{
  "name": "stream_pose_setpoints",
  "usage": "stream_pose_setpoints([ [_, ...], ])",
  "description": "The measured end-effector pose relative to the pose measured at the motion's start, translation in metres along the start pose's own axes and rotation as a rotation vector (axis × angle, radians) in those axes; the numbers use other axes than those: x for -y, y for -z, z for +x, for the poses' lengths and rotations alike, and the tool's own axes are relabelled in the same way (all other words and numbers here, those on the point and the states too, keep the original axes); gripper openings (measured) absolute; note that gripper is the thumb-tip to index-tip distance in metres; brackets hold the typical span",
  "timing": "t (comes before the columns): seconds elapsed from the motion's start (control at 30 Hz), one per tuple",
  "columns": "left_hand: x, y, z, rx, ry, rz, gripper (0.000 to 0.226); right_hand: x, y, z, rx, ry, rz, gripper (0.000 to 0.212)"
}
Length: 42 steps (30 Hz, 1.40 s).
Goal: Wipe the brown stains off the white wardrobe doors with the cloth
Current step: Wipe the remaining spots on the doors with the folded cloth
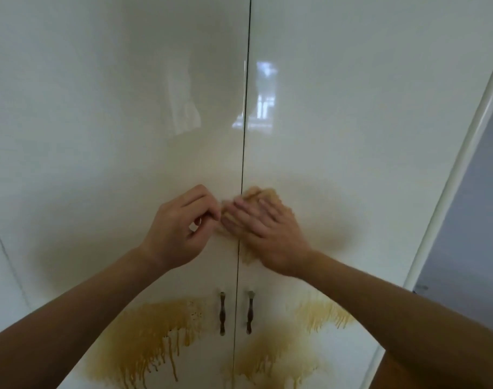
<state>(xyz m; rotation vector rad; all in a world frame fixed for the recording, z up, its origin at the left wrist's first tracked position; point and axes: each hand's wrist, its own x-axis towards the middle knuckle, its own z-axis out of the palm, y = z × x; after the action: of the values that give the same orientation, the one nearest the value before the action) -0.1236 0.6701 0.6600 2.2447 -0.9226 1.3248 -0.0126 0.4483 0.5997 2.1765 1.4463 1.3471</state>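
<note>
Two glossy white wardrobe doors meet at a dark vertical seam (243, 136). My right hand (270, 237) lies flat with straight fingers and presses a brown-stained cloth (260, 193) against the doors across the seam; most of the cloth is hidden under it and blurred. My left hand (178, 231) is on the left door beside it, fingers curled, thumb and forefinger pinching the cloth's left edge. Brown dripping stains spread over the left door (144, 338) and the right door (276, 357), with another patch (324, 315) further right. A faint brown smear (324, 217) surrounds my right hand.
Two dark metal door handles (222, 313) (250, 311) hang either side of the seam, below my hands and between the stains. The wardrobe's rounded white corner edge (458, 164) runs down the right, with a grey wall (469, 220) past it.
</note>
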Motion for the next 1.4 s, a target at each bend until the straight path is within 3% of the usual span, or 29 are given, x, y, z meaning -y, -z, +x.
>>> stream_pose_setpoints([
  [0.1, -0.006, -0.030, -0.004, 0.071, -0.021, 0.075, 0.018, 0.005, -0.027, -0.087, 0.243, 0.343, 0.036, 0.059],
  [0.17, -0.013, -0.045, -0.002, 0.087, -0.001, 0.103, 0.018, -0.020, -0.021, -0.117, 0.268, 0.370, 0.065, 0.058],
  [0.37, -0.053, -0.061, 0.041, 0.058, 0.092, 0.084, 0.016, -0.129, 0.060, -0.057, -0.052, 0.037, 0.029, 0.058],
  [0.53, -0.069, -0.054, 0.064, 0.101, 0.107, 0.079, 0.017, -0.124, 0.065, -0.033, -0.164, -0.138, 0.081, 0.060],
  [0.6, -0.069, -0.056, 0.060, 0.114, 0.133, 0.069, 0.017, -0.099, 0.040, -0.053, -0.108, -0.083, 0.101, 0.064],
  [0.73, -0.074, -0.061, 0.046, 0.215, 0.138, 0.031, 0.017, -0.058, -0.001, -0.131, 0.195, 0.206, 0.090, 0.069],
  [0.8, -0.078, -0.052, 0.044, 0.276, 0.120, 0.040, 0.019, -0.074, -0.002, -0.165, 0.291, 0.339, 0.097, 0.067],
  [0.87, -0.081, -0.041, 0.048, 0.305, 0.090, 0.049, 0.018, -0.116, 0.013, -0.174, 0.297, 0.358, 0.067, 0.069],
  [1.0, -0.082, -0.048, 0.070, 0.252, 0.112, 0.030, 0.018, -0.191, 0.058, -0.146, 0.100, 0.143, -0.013, 0.079],
  [1.13, -0.093, -0.095, 0.083, 0.210, 0.138, -0.035, 0.016, -0.151, 0.038, -0.122, -0.142, -0.158, -0.032, 0.071],
  [1.2, -0.100, -0.119, 0.078, 0.222, 0.127, -0.053, 0.014, -0.101, 0.004, -0.142, -0.041, -0.039, 0.001, 0.080],
  [1.27, -0.108, -0.140, 0.067, 0.255, 0.102, -0.070, 0.013, -0.078, -0.020, -0.184, 0.120, 0.207, 0.019, 0.073],
  [1.4, -0.114, -0.156, 0.058, 0.301, 0.090, -0.030, 0.014, -0.130, -0.012, -0.248, 0.290, 0.398, 0.084, 0.062],
])
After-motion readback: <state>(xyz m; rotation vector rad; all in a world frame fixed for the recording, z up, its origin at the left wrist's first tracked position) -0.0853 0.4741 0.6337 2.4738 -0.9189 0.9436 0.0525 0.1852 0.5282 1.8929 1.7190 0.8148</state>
